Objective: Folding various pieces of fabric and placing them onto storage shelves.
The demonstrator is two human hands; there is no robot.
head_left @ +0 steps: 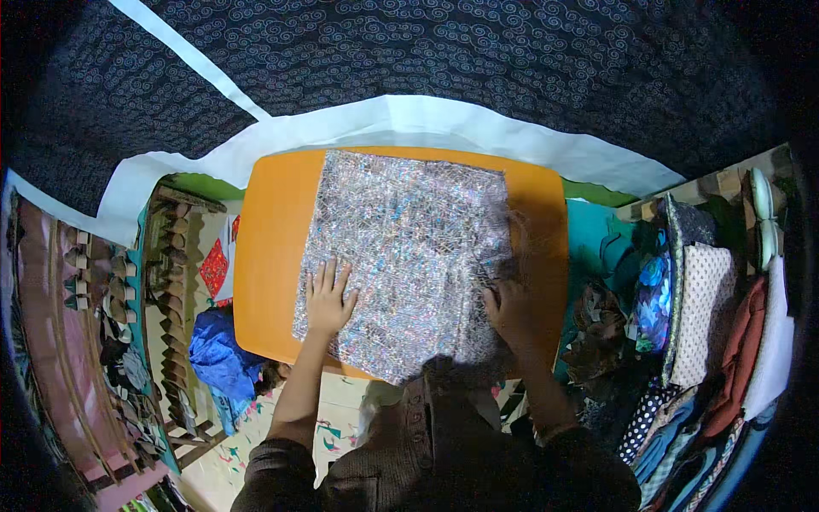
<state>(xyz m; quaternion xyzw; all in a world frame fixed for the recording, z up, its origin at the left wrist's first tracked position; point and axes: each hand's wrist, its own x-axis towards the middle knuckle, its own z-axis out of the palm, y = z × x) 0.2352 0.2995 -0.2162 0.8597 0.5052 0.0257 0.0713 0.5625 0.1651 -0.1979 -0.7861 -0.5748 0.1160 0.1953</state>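
Note:
A glittery, multicoloured silver-grey cloth (392, 239) lies spread over an orange tabletop (269, 256), its near edge toward my body. My left hand (330, 299) rests flat on the cloth's left side, fingers stretched and thumb apart. Over at the cloth's right edge is my right hand (510, 311), in shadow. It touches the cloth with fingers loosely apart as far as they show, and no held object is visible. Small folds and loose threads run along the cloth's right side near that hand.
Dark swirl-patterned fabric with a white border (409, 111) hangs beyond the table. Folded garments and cloths (704, 316) are stacked at the right. Blue cloth (217, 350) and a wooden rack (175, 316) stand left. Scraps (328, 433) dot the pale floor.

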